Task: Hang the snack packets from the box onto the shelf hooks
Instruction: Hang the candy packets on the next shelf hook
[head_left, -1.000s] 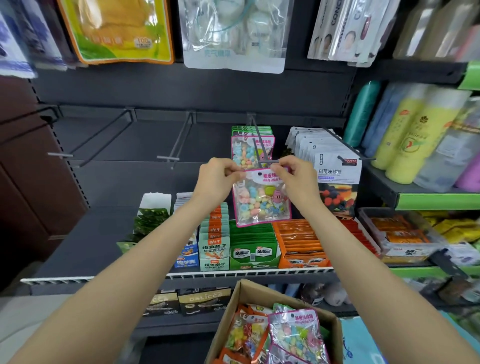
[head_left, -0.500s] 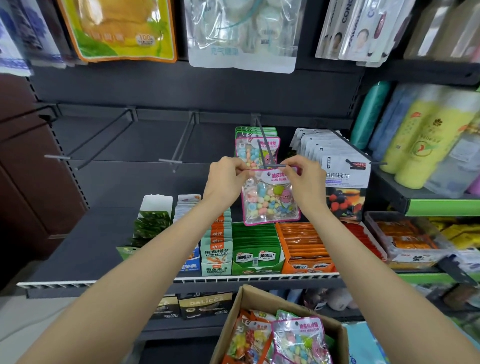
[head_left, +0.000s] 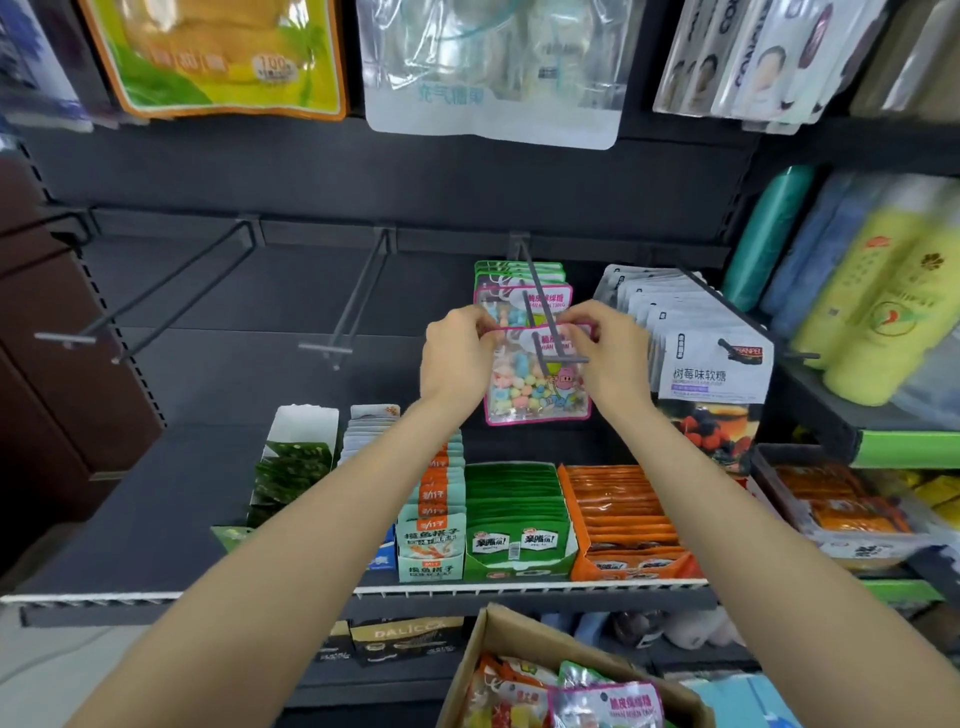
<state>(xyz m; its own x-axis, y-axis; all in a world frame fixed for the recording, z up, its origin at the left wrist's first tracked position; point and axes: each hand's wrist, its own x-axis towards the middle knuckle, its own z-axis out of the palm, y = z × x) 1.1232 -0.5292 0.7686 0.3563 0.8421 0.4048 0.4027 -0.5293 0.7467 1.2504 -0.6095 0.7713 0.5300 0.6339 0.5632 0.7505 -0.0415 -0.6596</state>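
Observation:
A pink-edged clear snack packet (head_left: 535, 387) of pastel candies hangs at the front of a grey shelf hook (head_left: 543, 332), whose crossbar lies in front of the packet's top. My left hand (head_left: 454, 353) pinches its top left corner and my right hand (head_left: 605, 351) pinches its top right corner. Behind it on the same hook hang another pink packet (head_left: 522, 301) and several green ones. At the bottom, the open cardboard box (head_left: 498, 634) holds more snack packets (head_left: 608, 701).
Two bare hooks (head_left: 343, 312) (head_left: 130, 306) stick out to the left. White pouches (head_left: 711, 364) hang on the hook to the right. Trays of green and orange snacks (head_left: 519, 519) fill the shelf below. Large bags hang overhead; bottles (head_left: 878, 291) stand at right.
Both hands have pushed the packet back along the hook; the hook's crossbar now sits in front of the packet's top. The view has moved closer.

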